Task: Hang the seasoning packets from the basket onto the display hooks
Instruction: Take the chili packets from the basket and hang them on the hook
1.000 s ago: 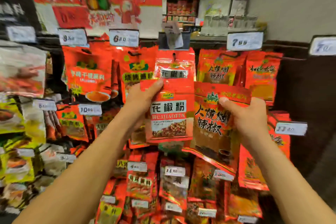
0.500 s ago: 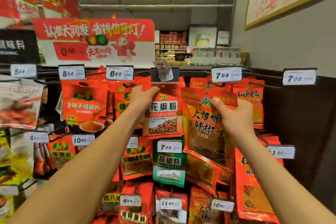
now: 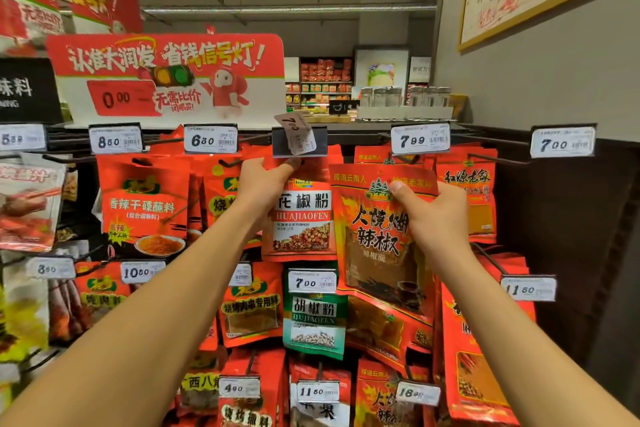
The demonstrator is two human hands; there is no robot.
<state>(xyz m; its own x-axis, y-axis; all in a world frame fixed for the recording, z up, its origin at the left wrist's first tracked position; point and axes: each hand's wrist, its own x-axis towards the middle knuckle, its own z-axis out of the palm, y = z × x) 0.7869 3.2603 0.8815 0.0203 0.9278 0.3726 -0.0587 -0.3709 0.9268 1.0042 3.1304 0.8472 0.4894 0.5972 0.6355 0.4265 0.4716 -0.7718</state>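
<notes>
My left hand [image 3: 265, 180] pinches the top of a small red Huajiaofen packet [image 3: 300, 218], holding it up right under the black tag holder [image 3: 299, 142] of a top-row hook, whose price slip hangs crooked. The packet's hole and the hook tip are hidden behind my fingers and the holder. My right hand [image 3: 431, 218] grips the upper right edge of a larger red chili packet [image 3: 377, 246], held in front of the rack just right of the first one. No basket is in view.
The rack is full of hanging red seasoning packets with price tags; a green Hujiaofen packet [image 3: 314, 322] hangs below. A bare hook [image 3: 485, 256] juts out at right. A red promotional sign [image 3: 166, 76] stands on top, a wall at right.
Both hands rose with their packets toward the top row. The small packet went from mid-rack up to the hook under the crooked price tag; the view tilted upward.
</notes>
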